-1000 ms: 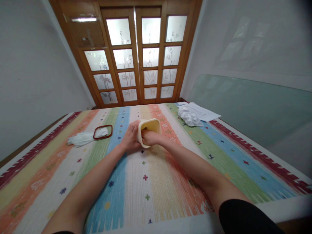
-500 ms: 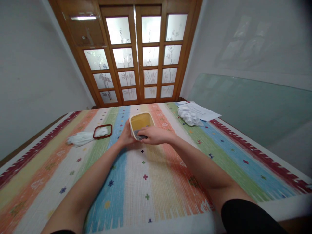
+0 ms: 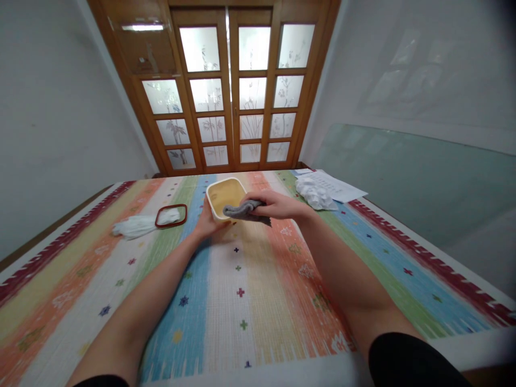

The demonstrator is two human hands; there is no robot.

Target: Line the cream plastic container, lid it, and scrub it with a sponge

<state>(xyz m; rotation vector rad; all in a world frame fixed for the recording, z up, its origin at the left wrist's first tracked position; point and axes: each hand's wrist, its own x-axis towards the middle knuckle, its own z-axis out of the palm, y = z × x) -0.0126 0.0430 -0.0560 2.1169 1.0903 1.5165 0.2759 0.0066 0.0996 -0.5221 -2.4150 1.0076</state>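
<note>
Right hand: fingers clamped on grey cloth, long axis crosswise | yellow tub: just left of them | left hand: fingers clasping tub's side

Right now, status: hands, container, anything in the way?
Left hand gripping yellowish container, opening toward camera. Right hand holding gray cloth at its near right rim. Cloth hides part of that rim; red-rimmed frame apart, to the left.

light: bright frosted door panes | left wall dim | wide-angle stretch | upper-right corner dark
</note>
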